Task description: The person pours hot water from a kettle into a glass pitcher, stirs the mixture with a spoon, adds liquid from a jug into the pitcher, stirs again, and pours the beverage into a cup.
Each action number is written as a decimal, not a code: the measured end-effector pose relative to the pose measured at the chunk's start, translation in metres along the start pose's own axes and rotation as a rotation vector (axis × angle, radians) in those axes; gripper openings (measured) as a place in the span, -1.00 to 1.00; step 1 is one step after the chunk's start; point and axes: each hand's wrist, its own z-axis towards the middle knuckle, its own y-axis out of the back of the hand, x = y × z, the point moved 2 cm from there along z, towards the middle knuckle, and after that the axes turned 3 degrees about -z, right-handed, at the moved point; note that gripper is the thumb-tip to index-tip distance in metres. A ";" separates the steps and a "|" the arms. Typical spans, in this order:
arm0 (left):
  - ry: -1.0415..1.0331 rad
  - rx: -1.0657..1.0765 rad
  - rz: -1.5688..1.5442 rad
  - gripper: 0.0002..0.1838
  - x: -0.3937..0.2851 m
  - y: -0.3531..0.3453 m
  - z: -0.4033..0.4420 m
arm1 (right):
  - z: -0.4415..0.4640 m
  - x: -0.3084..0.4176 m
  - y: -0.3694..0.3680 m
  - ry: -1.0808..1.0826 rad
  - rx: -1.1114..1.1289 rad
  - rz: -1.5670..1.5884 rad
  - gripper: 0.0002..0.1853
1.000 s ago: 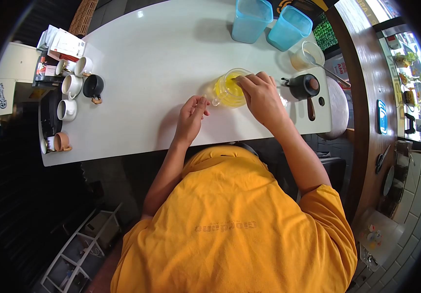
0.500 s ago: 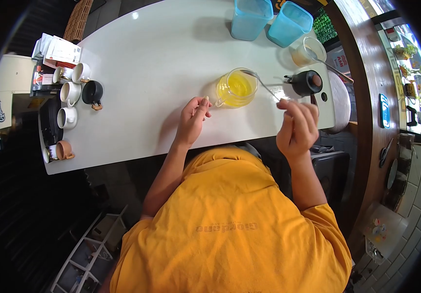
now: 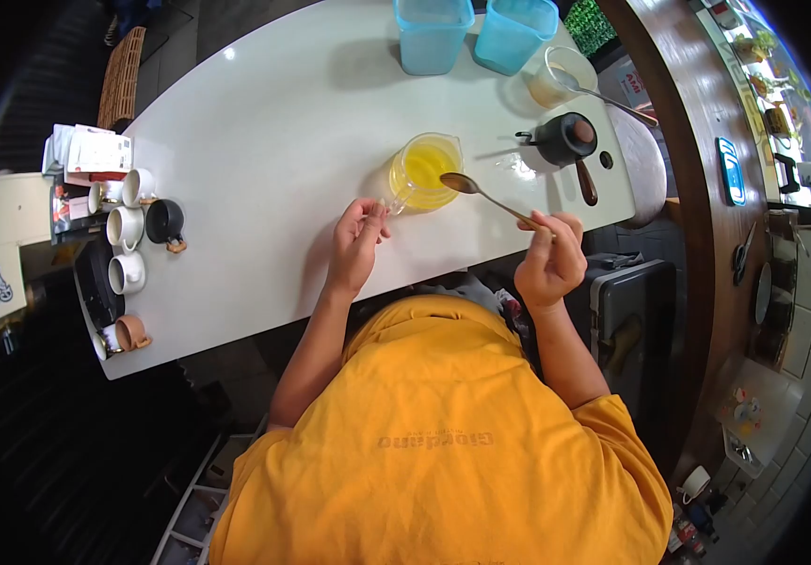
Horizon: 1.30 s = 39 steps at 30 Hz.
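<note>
A clear glass jug (image 3: 398, 176) with yellow liquid (image 3: 430, 168) in it stands on the white table. My left hand (image 3: 358, 243) is closed at the jug's handle, thumb and fingers pinching it. Between the fingertips of my right hand (image 3: 554, 261) is the handle of a metal spoon (image 3: 460, 183). Its bowl hangs above the jug's near right rim, tilted toward the liquid. Whether the spoon touches the glass I cannot tell.
Two blue plastic containers (image 3: 435, 38) stand at the far edge. At the right are a cup with a spoon (image 3: 550, 87) and a black pot (image 3: 563, 139) with a wooden handle. Several mugs (image 3: 126, 226) and stacked papers (image 3: 99, 151) line the left end.
The spoon has come from the jug's far right rim toward me, its bowl now over the near right rim. My right hand has lowered slightly. My view has shifted; my left hand stays at the handle.
</note>
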 end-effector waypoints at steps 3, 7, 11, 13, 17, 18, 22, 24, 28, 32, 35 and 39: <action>-0.038 -0.023 -0.006 -0.80 0.000 -0.006 0.006 | -0.021 -0.038 0.010 -0.288 -0.199 0.186 -0.80; -0.041 -0.041 0.016 -0.80 -0.003 -0.013 0.008 | -0.050 -0.080 0.023 -0.541 -0.264 0.273 -0.86; -0.012 -0.053 0.108 -0.77 0.001 -0.019 0.009 | -0.057 -0.113 0.024 -0.654 -0.202 0.193 -0.84; -0.009 -0.104 0.169 -0.76 -0.004 -0.023 0.007 | -0.054 -0.123 0.025 -0.723 -0.124 0.142 -0.82; 0.009 -0.152 0.169 -0.76 -0.006 -0.035 0.002 | -0.049 -0.137 0.024 -0.754 -0.058 0.226 -0.86; 0.028 -0.142 0.188 -0.77 -0.003 -0.037 0.001 | -0.048 -0.140 0.030 -0.747 -0.054 0.233 -0.86; 0.055 -0.137 0.194 -0.76 -0.005 -0.058 -0.004 | -0.027 -0.131 0.044 -0.291 0.211 -0.359 -0.94; 0.052 -0.153 0.210 -0.76 -0.003 -0.071 -0.006 | -0.026 -0.135 0.045 -0.201 0.250 -0.380 -0.95; 0.056 -0.201 0.213 -0.75 -0.001 -0.094 -0.008 | -0.022 -0.143 0.044 -0.101 0.249 -0.298 -0.92; 0.081 -0.221 0.201 -0.77 0.007 -0.107 -0.008 | -0.025 -0.152 0.044 -0.137 0.273 -0.252 -0.89; -0.005 -0.203 0.237 -0.72 0.012 -0.115 -0.012 | -0.026 -0.153 0.045 -0.114 0.279 -0.242 -0.88; -0.017 -0.243 0.209 -0.60 0.010 -0.115 -0.020 | -0.025 -0.153 0.044 -0.103 0.251 -0.249 -0.87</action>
